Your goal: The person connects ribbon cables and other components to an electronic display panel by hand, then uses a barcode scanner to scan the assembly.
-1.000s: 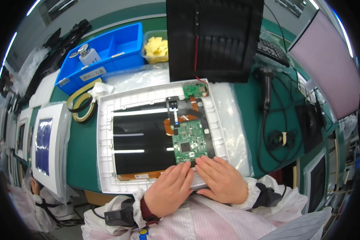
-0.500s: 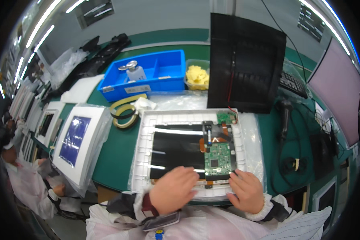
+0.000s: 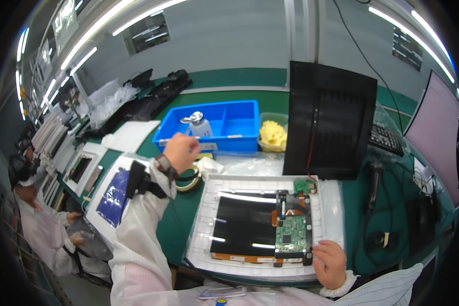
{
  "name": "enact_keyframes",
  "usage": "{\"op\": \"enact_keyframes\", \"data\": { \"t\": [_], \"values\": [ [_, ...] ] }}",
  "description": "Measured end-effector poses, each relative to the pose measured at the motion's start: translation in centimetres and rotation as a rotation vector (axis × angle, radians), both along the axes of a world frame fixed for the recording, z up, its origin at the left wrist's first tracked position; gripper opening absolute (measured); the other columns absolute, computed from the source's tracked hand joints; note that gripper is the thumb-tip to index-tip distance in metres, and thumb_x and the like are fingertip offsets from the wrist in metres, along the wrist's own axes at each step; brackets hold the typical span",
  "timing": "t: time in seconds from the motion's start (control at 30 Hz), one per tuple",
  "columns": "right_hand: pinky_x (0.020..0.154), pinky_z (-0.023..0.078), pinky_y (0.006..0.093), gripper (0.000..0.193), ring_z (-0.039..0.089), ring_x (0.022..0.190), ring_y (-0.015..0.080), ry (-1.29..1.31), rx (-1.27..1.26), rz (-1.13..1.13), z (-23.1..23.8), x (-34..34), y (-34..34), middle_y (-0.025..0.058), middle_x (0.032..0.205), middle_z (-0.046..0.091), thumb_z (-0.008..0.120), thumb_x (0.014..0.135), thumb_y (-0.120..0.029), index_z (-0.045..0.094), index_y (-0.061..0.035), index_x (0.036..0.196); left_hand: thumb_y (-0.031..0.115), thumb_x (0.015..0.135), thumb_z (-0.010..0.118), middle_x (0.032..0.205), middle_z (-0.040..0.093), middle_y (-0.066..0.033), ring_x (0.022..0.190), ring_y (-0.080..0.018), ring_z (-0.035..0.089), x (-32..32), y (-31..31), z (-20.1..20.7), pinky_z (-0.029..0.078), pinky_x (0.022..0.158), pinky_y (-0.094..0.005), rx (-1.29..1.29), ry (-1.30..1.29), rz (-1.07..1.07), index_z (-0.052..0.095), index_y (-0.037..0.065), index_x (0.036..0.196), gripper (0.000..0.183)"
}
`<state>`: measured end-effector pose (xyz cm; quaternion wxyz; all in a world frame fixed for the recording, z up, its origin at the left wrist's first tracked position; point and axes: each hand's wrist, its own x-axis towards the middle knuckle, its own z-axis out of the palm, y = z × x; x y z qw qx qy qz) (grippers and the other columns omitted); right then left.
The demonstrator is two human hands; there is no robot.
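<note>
In front of me lies a white plastic display housing (image 3: 201, 250) with a black panel (image 3: 245, 219) in it. A green circuit board (image 3: 292, 234) sits on the panel's right part, joined by orange flat cables. My right hand (image 3: 330, 262) rests at the housing's lower right edge, fingers bent and thumb apart. Raised at the front left of a blue divided bin (image 3: 239, 145), my left hand (image 3: 180, 152) has loosely bent fingers and no visible object in it. Rolls of tape (image 3: 188, 183) and a crumpled white cloth (image 3: 209, 165) lie just beyond and beside it.
A silver-topped pump bottle (image 3: 201, 126) stands in the bin, beside a tub of yellow pieces (image 3: 273, 134). An upright black panel (image 3: 329, 122) is wired to the housing. A scanner (image 3: 375, 183), keyboard (image 3: 385, 137) and monitor (image 3: 436, 127) are right; a co-worker (image 3: 43, 224) sits left.
My left hand has left the panel's lower edge and swung up and left toward the blue bin. My right hand has shifted off the board's corner to the housing's edge. The view has tilted up.
</note>
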<state>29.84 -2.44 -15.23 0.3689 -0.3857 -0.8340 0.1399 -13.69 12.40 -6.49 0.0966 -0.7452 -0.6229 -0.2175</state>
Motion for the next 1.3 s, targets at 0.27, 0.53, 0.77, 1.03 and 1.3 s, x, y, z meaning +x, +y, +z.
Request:
{"op": "enact_keyframes", "data": {
  "t": [0.27,0.53,0.77,1.03,1.3],
  "values": [
    [0.080,0.047,0.0419,0.015,0.059,0.086,0.0345,-0.016,-0.007,-0.005,0.3,-0.7,0.4,0.0155,0.083,0.063,0.060,0.066,-0.007,0.064,0.0022,0.076,0.033,0.066,0.068,0.097,0.063,-0.0055,0.102,-0.0270,0.049,0.9,3.6,-6.1,0.044,0.078,-0.0434,-0.460,0.510,0.248,0.070,0.014,0.083,0.025],
    [0.080,0.046,0.0429,0.012,0.058,0.088,0.0358,0.025,-0.009,0.007,-0.4,-0.3,0.2,0.0165,0.086,0.062,0.061,0.070,-0.006,0.063,0.0016,0.079,0.012,0.063,0.064,0.083,0.062,-0.0115,0.081,-0.0270,0.058,-2.8,5.0,-3.8,0.047,0.070,-0.0343,0.024,-0.232,-0.095,0.064,0.003,0.077,0.017],
    [0.078,0.047,0.0436,0.011,0.057,0.087,0.0373,0.028,-0.011,0.025,-0.5,-0.2,0.2,0.0182,0.089,0.060,0.061,0.074,-0.003,0.061,0.0041,0.082,0.005,0.077,0.052,0.078,0.061,-0.0041,0.071,-0.0117,0.057,-4.0,6.1,-0.9,0.047,0.066,-0.0247,0.174,-1.407,-0.300,0.060,0.002,0.083,0.011],
    [0.078,0.047,0.0419,0.010,0.058,0.087,0.0353,0.039,0.024,-0.001,-1.1,-0.3,0.2,0.0174,0.090,0.060,0.062,0.073,-0.002,0.061,0.0038,0.081,0.010,0.082,0.057,0.074,0.057,-0.0040,0.064,-0.0125,0.057,-4.4,6.7,2.3,0.047,0.058,-0.0248,0.419,-1.084,-0.169,0.055,0.001,0.083,0.009],
    [0.076,0.047,0.0413,0.010,0.058,0.085,0.0347,0.040,0.017,0.011,-0.6,-0.4,0.3,0.0167,0.089,0.060,0.062,0.072,-0.001,0.061,0.0036,0.081,-0.002,0.072,0.057,0.083,0.060,-0.0181,0.079,-0.0370,0.058,-5.1,8.6,2.2,0.047,0.070,-0.0376,0.382,-0.187,-0.157,0.060,0.002,0.086,0.015]
  ]
}}
